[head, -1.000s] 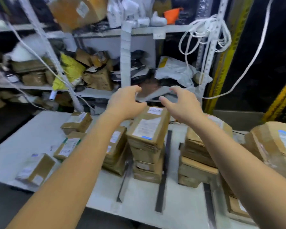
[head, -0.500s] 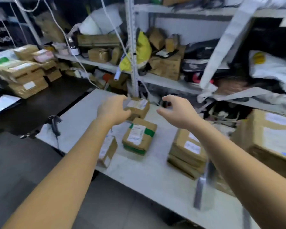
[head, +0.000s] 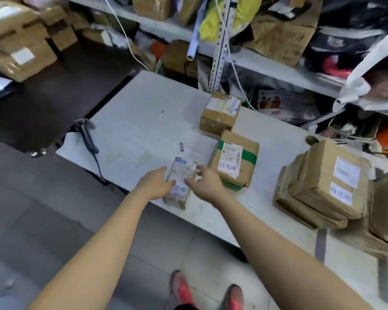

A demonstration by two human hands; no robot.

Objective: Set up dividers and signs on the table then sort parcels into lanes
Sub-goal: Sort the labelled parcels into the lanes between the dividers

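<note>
Between the hands lies a small brown parcel (head: 180, 186) with white labels. The left hand (head: 154, 184) and right hand (head: 203, 184) have come down to its sides, fingers loose, gripping nothing.

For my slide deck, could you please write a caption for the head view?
Left hand and right hand flank a small labelled parcel at the white table's near edge, beside a green-taped parcel.

Hands: left hand (head: 154, 184) and right hand (head: 203, 183) have come down from above the stacks to flank the small parcel (head: 179, 182).
View: swung left; scanner (head: 86, 137) now shows.
</note>
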